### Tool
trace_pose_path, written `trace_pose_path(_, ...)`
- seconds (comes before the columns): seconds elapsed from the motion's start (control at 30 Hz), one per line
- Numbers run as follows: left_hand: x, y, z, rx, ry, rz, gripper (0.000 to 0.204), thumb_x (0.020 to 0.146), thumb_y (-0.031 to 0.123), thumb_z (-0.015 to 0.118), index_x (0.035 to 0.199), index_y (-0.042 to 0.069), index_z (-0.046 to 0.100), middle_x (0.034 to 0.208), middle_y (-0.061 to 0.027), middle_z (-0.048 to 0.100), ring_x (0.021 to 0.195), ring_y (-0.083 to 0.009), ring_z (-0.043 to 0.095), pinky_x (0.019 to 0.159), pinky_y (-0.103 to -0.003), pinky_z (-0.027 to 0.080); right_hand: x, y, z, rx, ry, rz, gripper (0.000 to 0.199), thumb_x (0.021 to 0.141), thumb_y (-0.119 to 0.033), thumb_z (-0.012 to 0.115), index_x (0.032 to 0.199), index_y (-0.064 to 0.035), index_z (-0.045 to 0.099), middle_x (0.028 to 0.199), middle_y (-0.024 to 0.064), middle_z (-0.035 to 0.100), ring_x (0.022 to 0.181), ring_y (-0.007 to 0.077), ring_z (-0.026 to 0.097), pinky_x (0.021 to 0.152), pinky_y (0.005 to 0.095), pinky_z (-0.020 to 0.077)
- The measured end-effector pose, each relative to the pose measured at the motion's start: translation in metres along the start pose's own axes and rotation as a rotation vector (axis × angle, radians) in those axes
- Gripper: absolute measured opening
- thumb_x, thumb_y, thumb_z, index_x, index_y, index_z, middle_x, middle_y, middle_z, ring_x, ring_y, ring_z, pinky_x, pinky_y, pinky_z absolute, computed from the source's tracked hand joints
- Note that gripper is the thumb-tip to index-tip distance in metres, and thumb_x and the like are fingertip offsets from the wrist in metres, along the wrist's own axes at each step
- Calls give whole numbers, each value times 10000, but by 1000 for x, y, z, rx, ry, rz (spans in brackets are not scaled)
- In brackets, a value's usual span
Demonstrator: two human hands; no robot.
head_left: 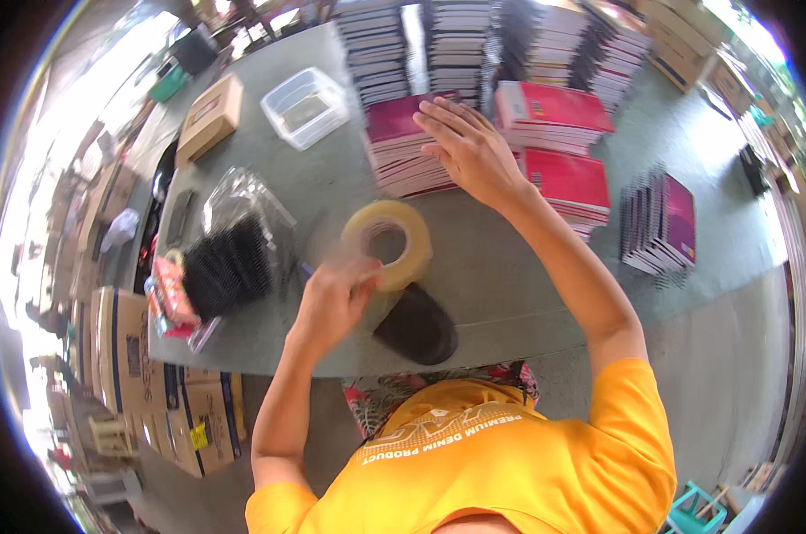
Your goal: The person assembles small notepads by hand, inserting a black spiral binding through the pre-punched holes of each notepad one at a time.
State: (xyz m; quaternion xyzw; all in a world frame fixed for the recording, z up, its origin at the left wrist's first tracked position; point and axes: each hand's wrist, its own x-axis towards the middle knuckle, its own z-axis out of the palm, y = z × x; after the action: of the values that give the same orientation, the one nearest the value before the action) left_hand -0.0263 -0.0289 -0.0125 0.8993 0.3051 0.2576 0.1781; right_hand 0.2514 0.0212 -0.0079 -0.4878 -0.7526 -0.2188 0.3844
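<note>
My left hand (330,298) is curled closed at the near left of a wide roll of clear yellowish tape (413,254). Its fingertips are smeared by motion, so what they hold does not show; a small purple tip sticks out beside them. My right hand (469,147) lies nearly flat, fingers extended, over the top of a stack of purple-covered notebooks (394,120). Just below the tape roll is a dark rounded object (421,327), its kind unclear. Two piles of red-covered books (563,105) stand right of my right hand.
Tall stacks of spiral-bound notebooks (461,53) line the far edge. A clear plastic tub (303,111) and a cardboard box (210,120) stand far left. Nearer left are black spiral bindings (229,267) and clear plastic wrap (243,200). Purple spiral notebooks (659,222) stand right; cartons (122,347) are left of the table.
</note>
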Motion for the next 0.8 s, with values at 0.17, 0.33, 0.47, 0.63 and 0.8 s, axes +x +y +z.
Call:
trace_pose_path(0.17, -36, -61, -22, 339, 37, -418, 149, 819, 150, 577, 850, 13, 629, 868, -143, 639, 853, -336, 616, 741, -408, 495, 3, 4, 28, 57, -161, 89, 293, 796, -97, 597, 1087, -81, 625, 1029, 80, 625, 956, 234, 585, 850, 367, 458)
trace_pose_path(0.33, -76, -117, 15, 523, 137, -729, 277, 853, 289, 571, 953, 31, 566, 912, -176, 591, 845, -350, 629, 693, -432, 514, 11, -15, 20, -42, -151, -10, 274, 809, -118, 599, 1078, -67, 619, 957, 77, 603, 924, 242, 570, 848, 383, 443)
trace_pose_path(0.47, -61, -110, 5, 583, 46, -680, 297, 884, 320, 543, 1012, 52, 533, 977, -167, 575, 804, -358, 632, 676, -447, 506, 14, -2, 28, -1, -99, -28, 243, 802, -106, 607, 1037, -62, 648, 1044, 95, 636, 1000, 254, 581, 883, 377, 444)
trace_pose_path(0.63, -54, -93, -26, 469, 474, -534, 237, 904, 243, 551, 1047, 54, 539, 805, -138, 609, 707, -324, 629, 621, -424, 486, 32, -8, 8, 146, -149, 94, 253, 810, -22, 538, 1027, -68, 659, 928, 98, 680, 940, 229, 640, 810, 350, 495)
trace_pose_path(0.8, -34, -65, -60, 87, 679, -580, 173, 872, 167, 613, 993, 44, 599, 808, -164, 646, 667, -251, 628, 602, -328, 476, 44, -70, -16, 197, -168, -4, 244, 762, -55, 575, 975, -128, 668, 817, 45, 676, 796, 238, 648, 700, 366, 505)
